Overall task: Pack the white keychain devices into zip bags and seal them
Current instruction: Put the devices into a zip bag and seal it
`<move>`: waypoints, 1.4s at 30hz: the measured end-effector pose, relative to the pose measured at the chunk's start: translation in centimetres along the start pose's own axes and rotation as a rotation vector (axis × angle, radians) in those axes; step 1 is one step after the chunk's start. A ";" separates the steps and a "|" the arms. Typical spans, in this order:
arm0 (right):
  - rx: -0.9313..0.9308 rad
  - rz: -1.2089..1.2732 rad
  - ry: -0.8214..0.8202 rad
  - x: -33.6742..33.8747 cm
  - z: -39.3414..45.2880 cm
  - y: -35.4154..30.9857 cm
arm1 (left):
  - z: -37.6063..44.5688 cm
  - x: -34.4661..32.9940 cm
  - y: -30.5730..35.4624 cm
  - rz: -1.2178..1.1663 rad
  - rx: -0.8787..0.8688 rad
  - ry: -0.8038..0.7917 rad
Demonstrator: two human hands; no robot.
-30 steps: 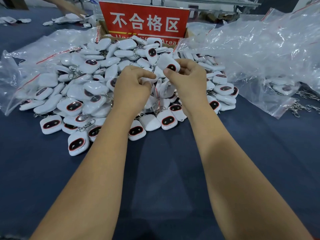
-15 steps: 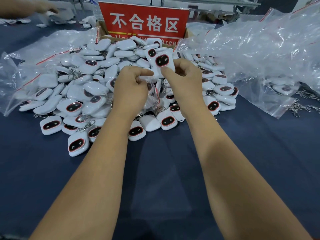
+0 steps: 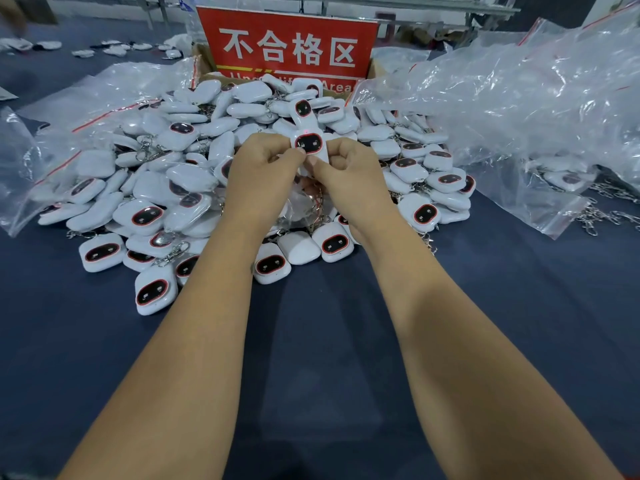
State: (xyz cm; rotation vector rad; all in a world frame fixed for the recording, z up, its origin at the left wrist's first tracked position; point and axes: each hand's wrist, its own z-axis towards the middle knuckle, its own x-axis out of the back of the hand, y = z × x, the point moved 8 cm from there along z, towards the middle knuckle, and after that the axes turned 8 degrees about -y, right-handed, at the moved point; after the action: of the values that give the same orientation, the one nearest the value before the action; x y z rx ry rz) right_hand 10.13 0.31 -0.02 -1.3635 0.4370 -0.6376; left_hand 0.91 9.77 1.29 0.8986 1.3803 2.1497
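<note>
Held device: one white keychain device (image 3: 308, 144) sits upright between both hands, above the middle of the pile, its dark red-rimmed face turned to the camera.
Left hand: the left hand (image 3: 260, 174) has its fingers (image 3: 277, 147) curled and pinches the device's left edge, thumb tip against its lower corner.
Right hand: the right hand (image 3: 349, 174) is curled the same way, its fingers pinching the device's right edge; the two thumbs nearly meet under the device's face.
Zip bag in hand: thin clear plastic (image 3: 294, 206) hangs below the hands with a metal chain (image 3: 317, 202) showing through it; whether the device is already inside this plastic cannot be told.
Pile: a heap of white devices (image 3: 180, 174) covers the far half of the dark blue surface (image 3: 311, 341), some face up, some face down, with clips and chains tangled among them.
Left bags: clear zip bags with red seal strips (image 3: 86, 109) lie over the pile's left side.
Right bags: a big mound of clear bags (image 3: 519, 98) lies to the right, a few holding devices.
Sign: a red sign with white Chinese characters (image 3: 289, 46) stands behind the pile, in a cardboard box (image 3: 202, 62).
Far corner: small white items (image 3: 114, 50) lie scattered on the surface at the upper left.
</note>
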 end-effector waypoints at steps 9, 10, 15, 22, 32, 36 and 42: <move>-0.062 0.217 -0.030 -0.4 0.4 0.6 | -0.1 0.0 0.0 0.062 0.002 -0.012; -0.063 0.214 -0.020 -0.3 0.4 0.6 | -0.1 -0.1 0.0 0.065 0.002 -0.011; -0.065 0.107 0.025 -0.3 0.5 0.6 | -0.1 0.0 0.2 0.092 0.012 0.000; 0.003 0.048 0.002 -0.2 0.1 0.2 | -0.2 0.0 0.0 0.081 0.031 0.009; 0.008 0.079 0.016 -0.1 0.3 0.3 | -0.1 -0.1 0.0 0.075 0.019 0.011; -0.008 0.044 0.022 -0.2 0.3 0.4 | -0.2 0.1 0.0 0.110 0.012 0.023; -0.005 0.006 0.038 -0.1 0.1 0.2 | -0.3 0.1 0.1 0.122 0.003 0.044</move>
State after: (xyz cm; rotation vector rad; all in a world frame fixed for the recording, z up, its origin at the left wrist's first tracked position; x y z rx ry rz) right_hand 10.19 0.49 -0.18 -1.3561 0.4729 -0.6592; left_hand 0.62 9.61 1.34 0.9646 1.3824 2.2716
